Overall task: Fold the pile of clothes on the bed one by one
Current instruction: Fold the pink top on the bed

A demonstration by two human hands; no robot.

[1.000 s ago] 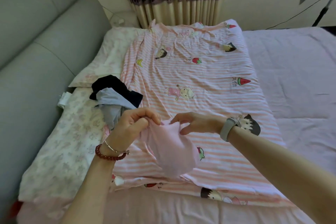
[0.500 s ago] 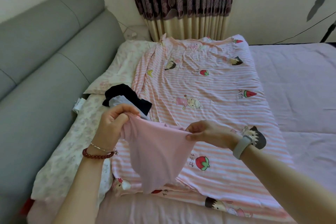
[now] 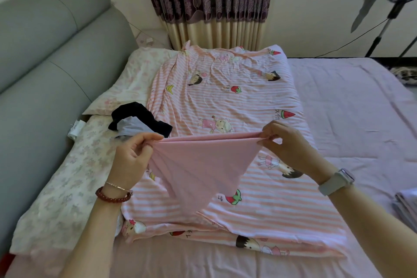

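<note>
Nearest, left hand [image 3: 133, 156] and right hand [image 3: 286, 144] each pinching one end of the top edge of a pink garment [image 3: 200, 167], fingers curled onto the cloth, edge pulled taut between them and the rest hanging to a point just over the striped quilt [image 3: 225, 101], probably to straighten it so the first fold falls clean. Just beyond the left hand, a small pile of dark and grey clothes [image 3: 137, 123] waiting on the floral pillows beside the quilt, likely next in turn; farther back, curtain [image 3: 212, 4] and wall.
</note>
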